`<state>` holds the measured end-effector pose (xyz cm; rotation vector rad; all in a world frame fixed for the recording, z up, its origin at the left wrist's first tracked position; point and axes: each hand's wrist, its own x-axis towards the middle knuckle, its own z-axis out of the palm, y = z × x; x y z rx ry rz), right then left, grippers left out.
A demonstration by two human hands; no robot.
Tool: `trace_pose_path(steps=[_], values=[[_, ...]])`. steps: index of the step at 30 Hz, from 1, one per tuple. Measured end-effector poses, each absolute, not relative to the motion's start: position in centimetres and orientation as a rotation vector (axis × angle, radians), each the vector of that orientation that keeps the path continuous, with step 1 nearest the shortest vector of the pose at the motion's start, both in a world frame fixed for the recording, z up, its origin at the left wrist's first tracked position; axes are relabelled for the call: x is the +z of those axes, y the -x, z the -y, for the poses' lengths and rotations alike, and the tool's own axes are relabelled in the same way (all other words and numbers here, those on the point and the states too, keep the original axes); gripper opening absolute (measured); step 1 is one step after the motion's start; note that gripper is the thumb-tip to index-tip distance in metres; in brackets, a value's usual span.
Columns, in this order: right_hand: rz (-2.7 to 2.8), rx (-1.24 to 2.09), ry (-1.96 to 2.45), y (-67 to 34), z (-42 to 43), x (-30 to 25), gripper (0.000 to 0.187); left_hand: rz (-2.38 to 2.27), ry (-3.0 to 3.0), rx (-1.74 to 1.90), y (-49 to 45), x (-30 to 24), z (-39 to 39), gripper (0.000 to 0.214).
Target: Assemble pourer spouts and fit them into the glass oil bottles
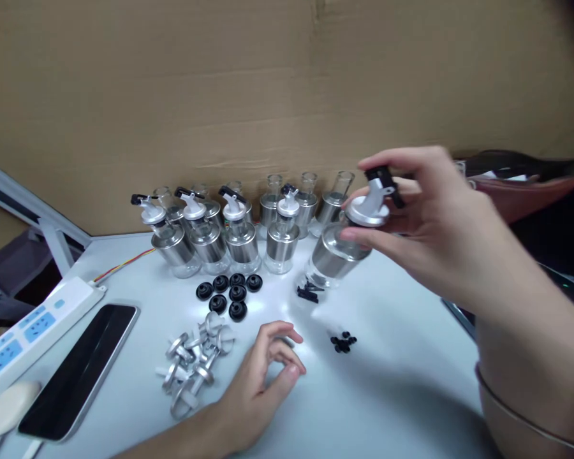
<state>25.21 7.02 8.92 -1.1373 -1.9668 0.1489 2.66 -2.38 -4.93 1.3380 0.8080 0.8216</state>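
Observation:
My right hand (430, 217) grips a glass oil bottle (337, 255) with a steel band by its top, the fingers around the silver pour spout (369, 209) with its black flip cap. The bottle leans; I cannot tell whether its base touches the table. Over the table front, my left hand (256, 389) holds nothing, its fingers loosely curled and apart. Silver pour spout bodies (196, 357) lie in a pile left of it. Black ring stoppers (238, 293) are grouped beyond them. Small black levers (309, 294) lie below the bottle, and tiny black plugs (343, 342) nearer me.
Several bottles with spouts (242, 242) stand in a row, with spoutless bottles (332, 201) behind, before a cardboard wall (249, 95). At left are a phone (81, 370), a power strip (38, 328) and a white round object (9, 408). A brown bag (511, 185) sits at right.

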Motion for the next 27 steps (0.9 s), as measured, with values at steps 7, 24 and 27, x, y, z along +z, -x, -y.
trace_pose_path(steps=[7, 24, 27], values=[[2.014, 0.148, 1.156, -24.6, -10.6, 6.9, 0.055, -0.819, -1.317, 0.821, -2.8, -4.9, 2.3, 0.031], [1.928, -0.311, 0.849, -22.1, -9.6, 6.2, 0.023, -0.925, -1.493, 0.674, -2.8, -3.8, 1.8, 0.011], [2.153, -0.19, 0.632, -18.7, -7.2, 5.2, 0.015, -0.83, -1.573, 0.674, -2.6, -4.0, 1.7, 0.02]])
